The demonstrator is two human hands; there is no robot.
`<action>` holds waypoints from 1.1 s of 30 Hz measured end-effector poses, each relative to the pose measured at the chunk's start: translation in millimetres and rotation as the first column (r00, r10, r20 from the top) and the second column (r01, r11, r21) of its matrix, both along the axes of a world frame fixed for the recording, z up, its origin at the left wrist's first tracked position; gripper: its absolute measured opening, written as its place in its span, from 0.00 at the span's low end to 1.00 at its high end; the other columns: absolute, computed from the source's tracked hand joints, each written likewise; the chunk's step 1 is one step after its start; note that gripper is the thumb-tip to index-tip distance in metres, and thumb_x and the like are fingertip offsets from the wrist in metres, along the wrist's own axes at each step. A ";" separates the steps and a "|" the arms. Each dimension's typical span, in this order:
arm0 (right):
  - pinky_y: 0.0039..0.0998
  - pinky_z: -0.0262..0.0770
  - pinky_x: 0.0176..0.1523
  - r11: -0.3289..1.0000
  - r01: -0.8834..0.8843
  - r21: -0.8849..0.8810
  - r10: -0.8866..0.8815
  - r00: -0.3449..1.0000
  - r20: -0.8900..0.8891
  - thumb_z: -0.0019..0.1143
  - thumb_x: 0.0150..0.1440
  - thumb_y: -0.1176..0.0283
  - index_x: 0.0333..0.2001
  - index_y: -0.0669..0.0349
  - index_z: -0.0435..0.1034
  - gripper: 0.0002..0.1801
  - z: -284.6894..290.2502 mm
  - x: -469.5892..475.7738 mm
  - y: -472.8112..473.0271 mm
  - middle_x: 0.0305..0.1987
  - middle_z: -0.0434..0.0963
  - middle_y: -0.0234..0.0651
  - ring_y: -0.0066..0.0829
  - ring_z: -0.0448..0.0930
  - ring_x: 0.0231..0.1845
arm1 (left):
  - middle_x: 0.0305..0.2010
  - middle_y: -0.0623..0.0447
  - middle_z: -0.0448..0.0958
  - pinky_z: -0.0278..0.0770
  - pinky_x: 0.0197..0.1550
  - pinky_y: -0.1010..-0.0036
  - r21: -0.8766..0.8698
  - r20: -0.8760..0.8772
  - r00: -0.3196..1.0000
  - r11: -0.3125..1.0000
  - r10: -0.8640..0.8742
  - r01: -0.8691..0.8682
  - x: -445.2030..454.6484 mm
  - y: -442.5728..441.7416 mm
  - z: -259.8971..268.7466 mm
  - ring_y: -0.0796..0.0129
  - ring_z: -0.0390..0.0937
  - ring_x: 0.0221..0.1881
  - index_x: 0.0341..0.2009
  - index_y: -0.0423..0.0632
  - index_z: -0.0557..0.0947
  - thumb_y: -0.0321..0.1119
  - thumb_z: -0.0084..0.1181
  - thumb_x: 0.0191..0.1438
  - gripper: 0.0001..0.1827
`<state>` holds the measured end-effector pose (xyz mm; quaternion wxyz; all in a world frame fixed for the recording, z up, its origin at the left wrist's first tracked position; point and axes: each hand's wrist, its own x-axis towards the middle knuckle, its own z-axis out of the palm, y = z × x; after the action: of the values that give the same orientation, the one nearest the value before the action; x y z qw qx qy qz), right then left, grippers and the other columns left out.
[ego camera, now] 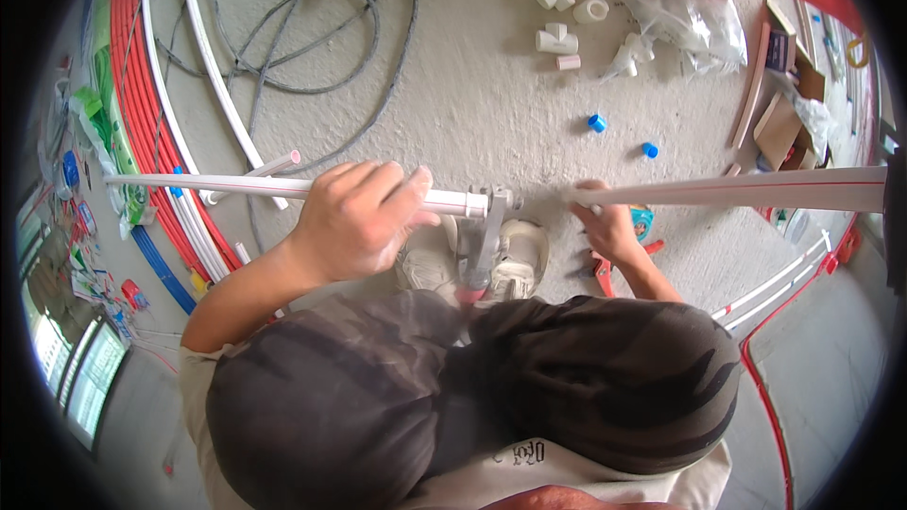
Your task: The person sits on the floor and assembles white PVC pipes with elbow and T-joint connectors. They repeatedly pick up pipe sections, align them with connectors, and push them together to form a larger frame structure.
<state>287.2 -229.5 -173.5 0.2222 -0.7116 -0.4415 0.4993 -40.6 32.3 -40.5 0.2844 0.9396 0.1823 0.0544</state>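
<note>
My left hand [361,216] is closed around a white plastic pipe [248,185] with a red line along it. A white coupling [473,204] on that pipe's right end meets the head of a pipe fusion welding tool [489,227], which stands between my shoes. My right hand [601,216] grips the left end of a second white pipe [751,190], just right of the tool and apart from it. That pipe runs to the right edge; its near end is blurred. Beside my right wrist are a teal tape measure [641,222] and a red-handled pipe cutter [602,273].
White tee fittings [556,40] and a clear bag of fittings [691,25] lie ahead at right, with blue caps [597,123] nearer. Grey cable [329,88] is coiled at front left beside bundled red pipes [134,78]. An opened cardboard box [783,127] is at far right.
</note>
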 end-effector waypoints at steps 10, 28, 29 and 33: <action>0.36 0.76 0.55 0.874 0.198 0.444 -0.098 0.967 -0.237 0.73 0.58 0.80 0.56 0.68 0.75 0.22 117.1 -7.7 59.0 0.47 0.80 0.43 0.35 0.82 0.49 | 0.28 0.48 0.73 0.74 0.28 0.61 0.029 0.148 0.989 1.000 -0.007 0.003 57.9 -15.2 31.2 0.54 0.77 0.26 0.41 0.36 0.82 0.32 0.74 0.46 0.20; 0.33 0.66 0.45 0.868 -0.047 0.494 0.132 0.981 -0.139 0.58 0.62 0.90 0.59 0.65 0.61 0.25 164.6 -37.5 66.6 0.44 0.71 0.40 0.27 0.68 0.39 | 0.27 0.51 0.73 0.75 0.27 0.64 0.086 0.167 0.986 0.996 -0.019 0.005 51.5 -29.7 53.3 0.59 0.78 0.25 0.39 0.40 0.82 0.37 0.70 0.52 0.16; 0.33 0.66 0.46 0.874 -0.061 0.482 0.139 0.982 -0.127 0.59 0.62 0.90 0.59 0.65 0.61 0.25 164.9 -36.8 65.4 0.44 0.71 0.40 0.28 0.68 0.39 | 0.27 0.53 0.73 0.76 0.27 0.66 0.105 0.158 0.987 0.994 -0.027 0.010 52.0 -29.9 53.2 0.62 0.78 0.26 0.38 0.42 0.81 0.38 0.68 0.55 0.14; 0.33 0.66 0.47 0.893 -0.058 0.446 0.136 0.980 -0.144 0.60 0.62 0.90 0.60 0.65 0.62 0.25 167.1 -36.3 63.0 0.44 0.70 0.40 0.29 0.69 0.40 | 0.28 0.48 0.74 0.73 0.27 0.61 0.040 0.189 0.982 0.999 -0.023 0.016 53.1 -33.2 51.6 0.54 0.77 0.25 0.41 0.36 0.82 0.34 0.74 0.47 0.20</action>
<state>250.9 -166.6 -6.4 0.3890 -0.5744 -0.5570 0.4566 12.5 -0.8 11.1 0.2830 0.9372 0.1442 0.1445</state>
